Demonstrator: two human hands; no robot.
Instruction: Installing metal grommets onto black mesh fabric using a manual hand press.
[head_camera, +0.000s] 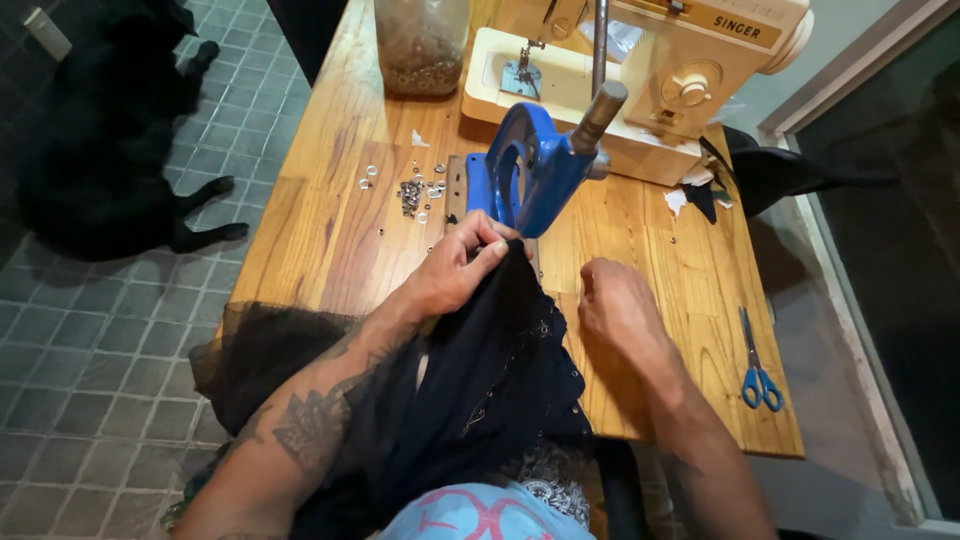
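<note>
Left hand: the left hand (455, 275) sits at centre frame, fingers pinched shut on the top edge of the dark fabric (490, 380), lifting it just in front of the blue press.
Right hand: the right hand (615, 305) lies right of centre, knuckles up and fingers curled under on the tabletop (330, 200); whether its grip holds anything I cannot tell.
Dark fabric: black and sheer, with small metal eyelets along its right edge; it hangs from the left hand over the near tabletop edge toward the lower centre of the frame.
Blue press: the blue press (530, 165) stands upright at upper centre, its grey handle slanting up to the right, touching the fabric's top edge.
Loose eyelets: a scatter of small metal eyelets (412, 192) lies left of the press.
Jar: a clear jar (420, 45) stands at the top of the frame.
Sewing machine: a cream sewing machine (650, 70) fills the upper right.
Scissors: blue-handled scissors (757, 365) lie at the right edge of the tabletop, well apart from both hands.
Dog: a black dog (110, 130) lies on the tiled floor, upper left.
</note>
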